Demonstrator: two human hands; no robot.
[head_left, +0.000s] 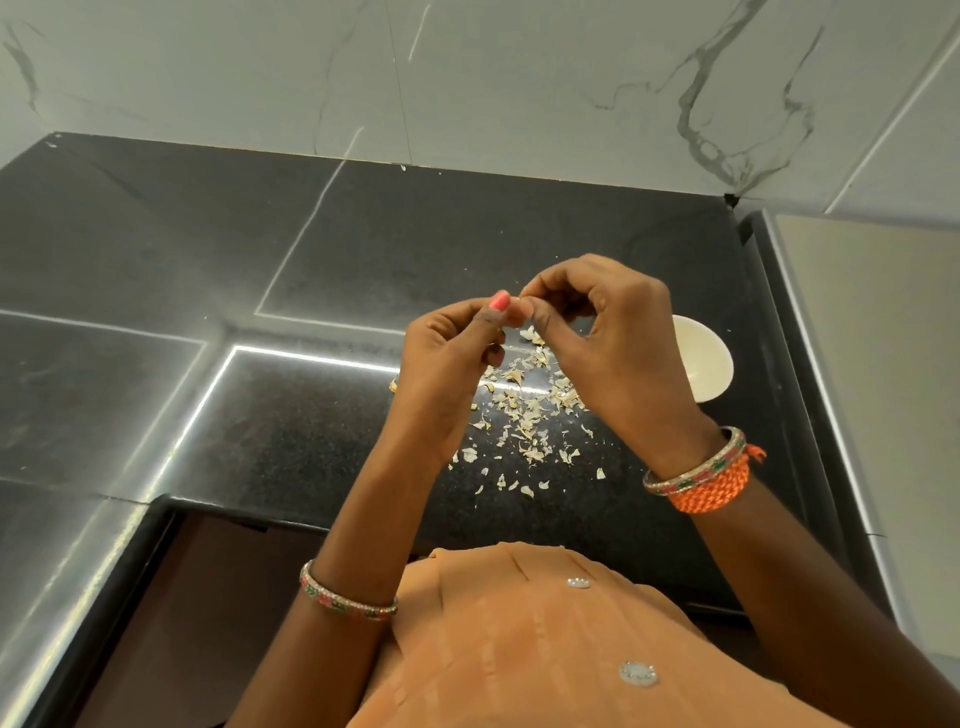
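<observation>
Both hands are working in the air above the middle of the tabletop (311, 426): left hand (447, 358) and right hand (608, 332) are each pinching one small pale clove (519, 310), likely garlic, between thumb and fingertips. Peeling is looking well under way, with skin scraps (524, 410) lying scattered toward the near edge. A white bowl (701, 358) is sitting toward the right edge, its contents hidden, so what is remaining cannot be told

- Countertop (332, 249): black speckled stone, polished and glossy.
- Wall tiles (519, 78): marble-look, smooth, faint sheen.
- Bowl (706, 358): white, smooth, glossy.
- Garlic skins (530, 415): dry, papery, matt.
- Garlic clove (516, 310): pale, smooth.
- Bangle (696, 462): shiny metal, patterned.
- Wrist thread (711, 491): braided orange cord.
- Garment (519, 649): matt orange cloth with mirror discs (638, 673).
</observation>
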